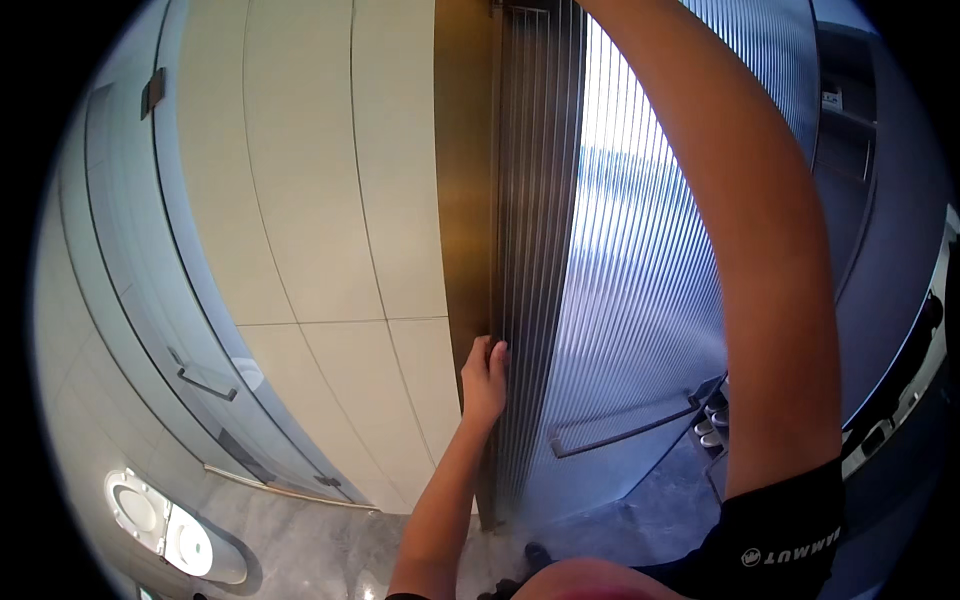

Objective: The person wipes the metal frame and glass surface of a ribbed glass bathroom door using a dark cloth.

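Observation:
My left hand (484,375) grips the dark vertical edge of a door frame (487,450), its fingers and thumb wrapped on that edge. Just right of it stands a fluted glass door (637,300) with a dark bar handle (626,431). My right arm reaches up past the top of the picture, across the fluted glass. The right hand is out of view. A brass-coloured jamb panel (465,187) runs up between the cream wall panels (315,187) and the fluted glass.
At lower left stands a toilet (210,551) with its lid raised. A clear glass door (157,285) with a bar handle (206,384) is at the far left. Right of the fluted door are shoes (706,433) on a low shelf and dark shelving (844,150).

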Action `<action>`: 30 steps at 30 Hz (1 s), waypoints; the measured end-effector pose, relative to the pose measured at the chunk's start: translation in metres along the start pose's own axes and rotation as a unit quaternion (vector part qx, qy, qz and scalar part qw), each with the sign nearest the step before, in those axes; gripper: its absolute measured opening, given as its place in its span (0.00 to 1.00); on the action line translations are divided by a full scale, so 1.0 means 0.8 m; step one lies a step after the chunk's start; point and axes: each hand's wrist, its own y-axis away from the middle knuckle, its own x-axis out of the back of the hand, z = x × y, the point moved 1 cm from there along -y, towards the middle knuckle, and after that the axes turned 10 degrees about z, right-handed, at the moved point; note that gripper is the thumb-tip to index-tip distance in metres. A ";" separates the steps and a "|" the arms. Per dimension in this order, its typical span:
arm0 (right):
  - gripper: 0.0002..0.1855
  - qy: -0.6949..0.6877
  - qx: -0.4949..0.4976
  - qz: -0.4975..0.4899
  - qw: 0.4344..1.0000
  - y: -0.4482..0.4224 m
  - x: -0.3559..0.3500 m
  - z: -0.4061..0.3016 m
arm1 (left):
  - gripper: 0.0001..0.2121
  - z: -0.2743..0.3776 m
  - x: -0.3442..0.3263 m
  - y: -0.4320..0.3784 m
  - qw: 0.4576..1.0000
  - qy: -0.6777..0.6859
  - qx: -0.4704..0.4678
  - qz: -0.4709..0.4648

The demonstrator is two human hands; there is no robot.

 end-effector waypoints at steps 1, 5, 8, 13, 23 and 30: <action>0.32 -0.014 0.021 -0.004 1.000 0.007 0.004 0.002 | 0.11 0.007 -0.001 0.000 1.000 -0.002 0.002 -0.003; 0.32 -0.017 0.023 0.011 1.000 0.014 -0.001 0.010 | 0.12 0.017 -0.008 0.003 1.000 -0.004 -0.009 0.012; 0.28 -0.010 0.023 0.061 0.998 0.022 -0.018 0.023 | 0.12 0.017 -0.009 0.001 1.000 0.003 -0.010 0.003; 0.22 -0.111 -0.001 -0.063 0.992 0.025 -0.006 0.054 | 0.11 0.003 -0.009 0.000 1.000 0.011 -0.023 0.007; 0.24 -0.051 0.023 0.004 0.998 0.102 -0.001 0.018 | 0.11 0.006 -0.008 -0.001 0.999 -0.002 -0.038 0.008; 0.25 -0.002 0.018 0.016 1.000 0.118 -0.012 -0.020 | 0.11 -0.002 -0.008 -0.004 1.000 0.000 -0.031 -0.001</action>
